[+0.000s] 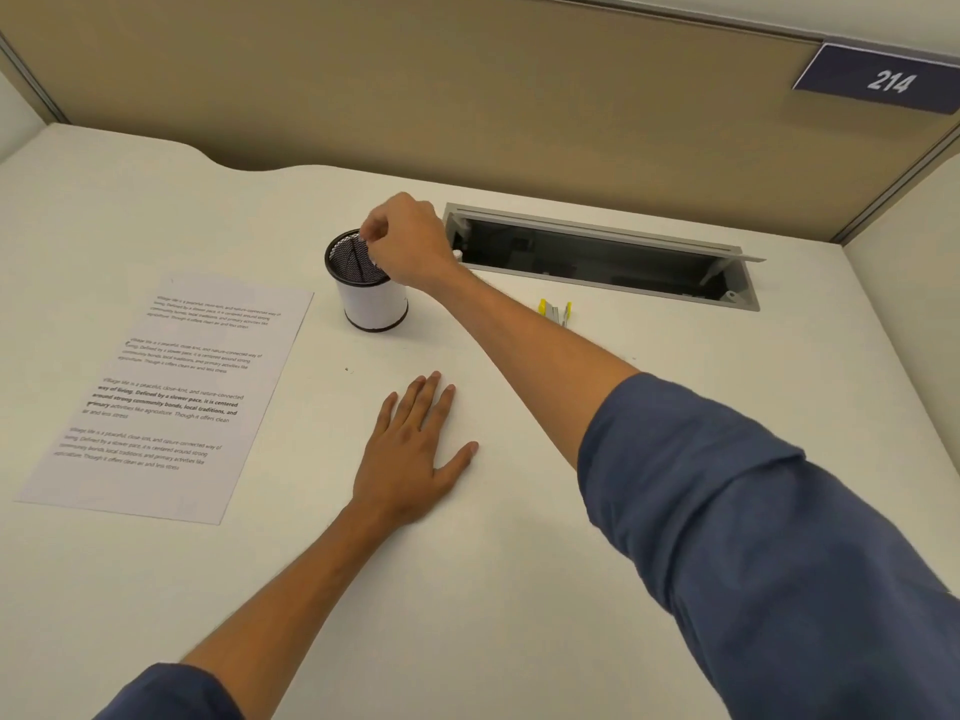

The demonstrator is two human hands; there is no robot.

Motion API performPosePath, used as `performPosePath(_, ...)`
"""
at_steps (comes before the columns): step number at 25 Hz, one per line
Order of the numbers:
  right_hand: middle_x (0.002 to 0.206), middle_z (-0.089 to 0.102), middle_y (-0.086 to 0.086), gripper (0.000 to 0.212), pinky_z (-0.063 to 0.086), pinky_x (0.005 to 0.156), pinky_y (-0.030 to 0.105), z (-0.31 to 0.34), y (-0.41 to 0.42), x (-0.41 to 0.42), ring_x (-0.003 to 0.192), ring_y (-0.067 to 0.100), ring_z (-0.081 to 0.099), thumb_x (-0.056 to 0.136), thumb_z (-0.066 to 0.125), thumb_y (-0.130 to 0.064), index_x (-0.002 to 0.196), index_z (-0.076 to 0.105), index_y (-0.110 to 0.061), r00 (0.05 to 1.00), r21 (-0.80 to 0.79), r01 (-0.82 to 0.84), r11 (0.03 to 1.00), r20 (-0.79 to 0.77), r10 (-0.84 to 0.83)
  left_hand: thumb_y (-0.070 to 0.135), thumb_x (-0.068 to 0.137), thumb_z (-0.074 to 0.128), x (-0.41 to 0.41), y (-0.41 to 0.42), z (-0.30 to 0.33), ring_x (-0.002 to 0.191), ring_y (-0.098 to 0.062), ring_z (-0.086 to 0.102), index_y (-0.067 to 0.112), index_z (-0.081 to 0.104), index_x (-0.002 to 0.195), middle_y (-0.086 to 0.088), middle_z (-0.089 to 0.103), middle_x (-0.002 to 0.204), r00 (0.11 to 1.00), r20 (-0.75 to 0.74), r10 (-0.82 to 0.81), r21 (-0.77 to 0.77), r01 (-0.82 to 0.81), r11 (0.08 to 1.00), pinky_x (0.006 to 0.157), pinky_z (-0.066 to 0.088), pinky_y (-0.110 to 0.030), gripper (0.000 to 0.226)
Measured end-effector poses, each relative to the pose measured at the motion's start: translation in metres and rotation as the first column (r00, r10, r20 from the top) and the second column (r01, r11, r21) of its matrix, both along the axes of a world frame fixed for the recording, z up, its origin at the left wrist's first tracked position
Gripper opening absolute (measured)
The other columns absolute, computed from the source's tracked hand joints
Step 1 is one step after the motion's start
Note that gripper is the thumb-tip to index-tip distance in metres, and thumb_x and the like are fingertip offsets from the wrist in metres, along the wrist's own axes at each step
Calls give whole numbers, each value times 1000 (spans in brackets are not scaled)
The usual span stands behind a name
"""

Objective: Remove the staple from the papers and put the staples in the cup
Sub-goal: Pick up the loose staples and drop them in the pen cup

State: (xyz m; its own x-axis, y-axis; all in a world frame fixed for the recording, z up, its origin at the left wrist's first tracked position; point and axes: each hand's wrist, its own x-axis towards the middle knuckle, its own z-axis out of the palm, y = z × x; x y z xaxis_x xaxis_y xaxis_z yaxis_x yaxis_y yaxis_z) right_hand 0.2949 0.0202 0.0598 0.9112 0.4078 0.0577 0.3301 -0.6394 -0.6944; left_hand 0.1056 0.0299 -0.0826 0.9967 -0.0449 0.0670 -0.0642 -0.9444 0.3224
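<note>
Your right hand (410, 241) hangs over the far rim of the cup (370, 291), its fingers (375, 232) curled and pinched together just above the mesh opening; any staple between them is too small to make out. Your left hand (410, 449) lies flat on the counter (519, 537), fingers straight, nearer than the cup. The papers (171, 392) lie left of the cup. The yellow staple remover (556, 310) sits right of your right forearm.
</note>
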Motion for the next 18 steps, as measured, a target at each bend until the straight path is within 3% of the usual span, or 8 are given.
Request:
performPosePath(3,99,68,0,26,42,66,29,3,4,2,90,23,61,76,56,-5,90,69,-22,977,-219,3,976,210,44,67,94,20,0,0,0,149,-10,-6,25,8,156,6,-2,163,1000,-3,0,-7,0,1000,122,-2,-37,76)
performPosePath(5,96,67,0,22,38,63,28,1,5,3,88,23,62,74,59,-6,88,67,-21,954,-274,16,962,291,67,67,94,19,0,0,0,149,-9,-7,25,8,156,6,-3,163,1000,-6,-2,-4,2,1000,122,-3,-36,76)
performPosePath(9,100,67,4,20,40,66,28,-2,3,4,91,25,62,82,56,-11,95,69,-17,961,-326,-79,942,228,159,66,94,21,-1,0,0,148,-8,-6,23,11,156,5,0,163,1000,1,-2,-14,2,1000,121,-4,-34,76)
performPosePath(12,90,67,3,16,38,63,30,-3,-6,3,86,27,62,89,54,-23,82,67,-16,946,-305,-31,952,298,126,65,95,23,-1,-1,-1,150,-13,3,21,17,156,2,8,163,1000,19,-1,-22,1,1000,122,1,-35,75)
performPosePath(15,110,67,-4,25,47,78,33,-2,-18,0,99,19,62,83,59,-14,105,68,-21,941,-246,-67,967,306,143,64,95,24,-2,-1,0,151,-14,6,20,19,155,2,11,163,1000,27,1,-23,-1,1000,122,3,-35,75)
performPosePath(18,108,66,-10,28,48,83,32,-2,-38,-11,95,8,61,85,64,-30,112,65,-23,960,-56,-32,998,277,46,64,95,25,-3,-2,0,151,-14,6,21,20,155,2,11,163,999,34,0,-23,1,1000,122,4,-35,74)
